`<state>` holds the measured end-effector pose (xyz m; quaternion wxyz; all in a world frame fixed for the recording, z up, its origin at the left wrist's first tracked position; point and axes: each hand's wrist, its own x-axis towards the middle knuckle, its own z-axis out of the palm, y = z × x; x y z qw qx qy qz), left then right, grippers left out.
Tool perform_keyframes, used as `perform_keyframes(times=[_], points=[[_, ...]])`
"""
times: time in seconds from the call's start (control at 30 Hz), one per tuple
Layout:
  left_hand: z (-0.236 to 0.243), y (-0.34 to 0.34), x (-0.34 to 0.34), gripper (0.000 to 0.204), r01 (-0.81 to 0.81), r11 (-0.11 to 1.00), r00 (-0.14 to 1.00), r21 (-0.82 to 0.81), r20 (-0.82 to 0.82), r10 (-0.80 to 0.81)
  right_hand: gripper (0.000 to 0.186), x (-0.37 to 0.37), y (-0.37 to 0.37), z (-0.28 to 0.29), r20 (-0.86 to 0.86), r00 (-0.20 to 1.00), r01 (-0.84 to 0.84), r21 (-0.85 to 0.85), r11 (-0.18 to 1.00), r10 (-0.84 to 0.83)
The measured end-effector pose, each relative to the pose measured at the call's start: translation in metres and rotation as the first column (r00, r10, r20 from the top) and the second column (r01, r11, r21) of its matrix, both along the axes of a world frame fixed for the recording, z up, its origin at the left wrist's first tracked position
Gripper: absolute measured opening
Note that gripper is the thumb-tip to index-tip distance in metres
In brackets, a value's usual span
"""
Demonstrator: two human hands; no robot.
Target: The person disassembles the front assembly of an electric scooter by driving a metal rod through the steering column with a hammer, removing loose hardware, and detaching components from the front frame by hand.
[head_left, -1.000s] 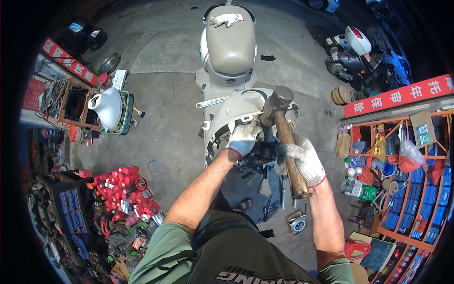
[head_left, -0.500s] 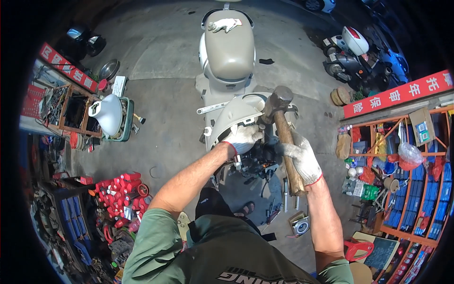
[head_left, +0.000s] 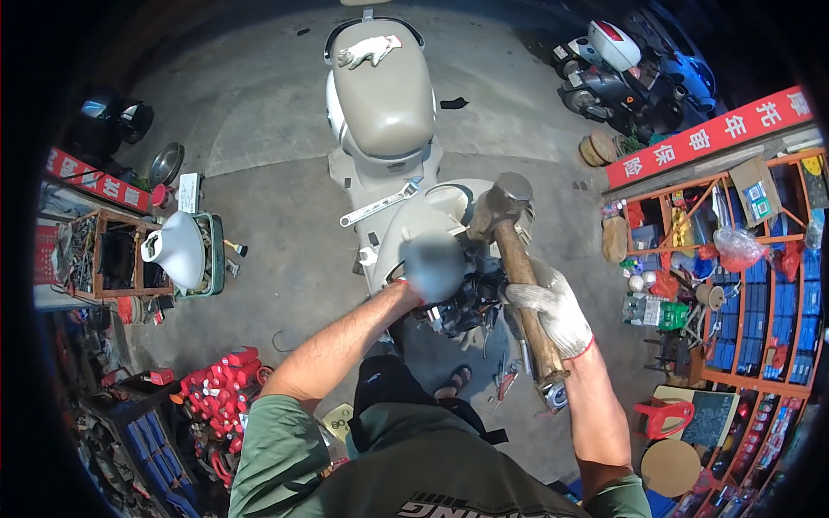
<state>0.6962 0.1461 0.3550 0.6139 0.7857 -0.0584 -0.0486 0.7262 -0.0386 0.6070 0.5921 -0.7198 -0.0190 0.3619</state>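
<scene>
A wooden-handled sledgehammer [head_left: 516, 259] slants above the right side of the scooter's front end, its blocky, rust-brown head pointing away from the person and the butt of its handle toward them. The right hand [head_left: 560, 312], in a white work glove, has its fingers wrapped around the handle below the head. The left hand [head_left: 434, 269] reaches over the front panel [head_left: 419, 223], but a blurred patch covers it, so whether it grips anything cannot be told. Beside it, dark mechanical parts [head_left: 473, 298] lie exposed. The cream scooter [head_left: 345, 138] stretches away from the person, with a silver wrench [head_left: 376, 205] lying across it behind the panel and a spare white glove [head_left: 371, 52] on its seat [head_left: 384, 95]. On the concrete floor [head_left: 285, 207], small hand tools [head_left: 503, 382] lie near a sandalled foot [head_left: 456, 380]. Farther left, a white molded panel [head_left: 179, 250] rests at a green tub [head_left: 217, 268], and red bottles [head_left: 220, 388] crowd together nearer the person. To the right stand an orange shelving rack [head_left: 760, 388] with blue bins [head_left: 754, 315] and a red stool [head_left: 665, 420]; beyond the rack's far end, a motor scooter with a white top box [head_left: 615, 47] is parked.
</scene>
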Motion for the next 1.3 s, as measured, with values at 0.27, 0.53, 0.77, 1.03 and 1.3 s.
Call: perform_keyframes(times=[0.27,0.53,0.77,1.03,1.3], points=[[0.061,-0.012,0.004,0.03,-0.057,0.894,0.998,0.444,0.052,0.038,0.052,-0.015,-0.008,0.012,-0.168,0.983,0.088,0.08,0.993,-0.074],[0.081,-0.012,0.005,0.039,-0.007,0.938,0.993,0.348,-0.109,0.048,0.051,-0.018,0.01,0.011,-0.149,0.987,0.068,0.058,0.996,-0.059],[0.086,-0.007,0.018,0.041,0.123,0.925,0.979,0.359,-0.199,-0.053,0.047,-0.014,0.002,-0.014,-0.013,1.0,0.026,0.042,0.999,-0.026],[0.092,0.008,0.029,0.041,0.333,0.829,0.94,0.448,-0.22,-0.259,0.054,-0.009,0.011,-0.003,0.008,1.0,0.025,-0.007,1.0,-0.025],[0.069,0.004,0.026,0.031,0.24,0.93,0.968,0.277,-0.141,-0.208,0.053,-0.002,-0.002,0.026,-0.076,0.988,0.136,0.014,0.991,-0.134]])
